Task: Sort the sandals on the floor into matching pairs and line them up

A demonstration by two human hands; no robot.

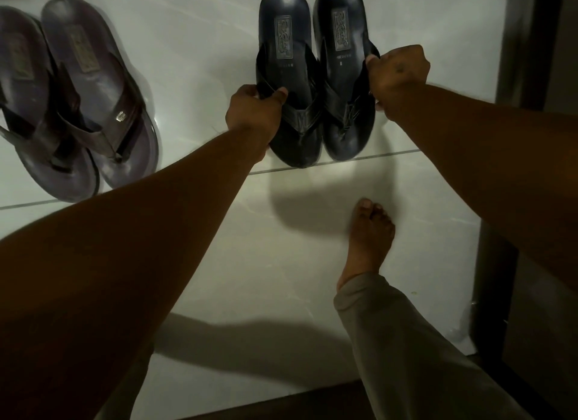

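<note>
Two black sandals lie side by side on the white tiled floor, toes toward me. My left hand (255,108) grips the strap of the left black sandal (286,29). My right hand (398,75) grips the strap on the outer side of the right black sandal (342,19). At the far left a pair of brown sandals (93,85) lies together, the two soles touching, slightly angled.
My bare foot (369,238) with a grey trouser leg stands on the tile just below the black pair. A dark door frame or furniture edge (519,44) runs down the right side. A grout line (344,160) crosses under the sandals' toes.
</note>
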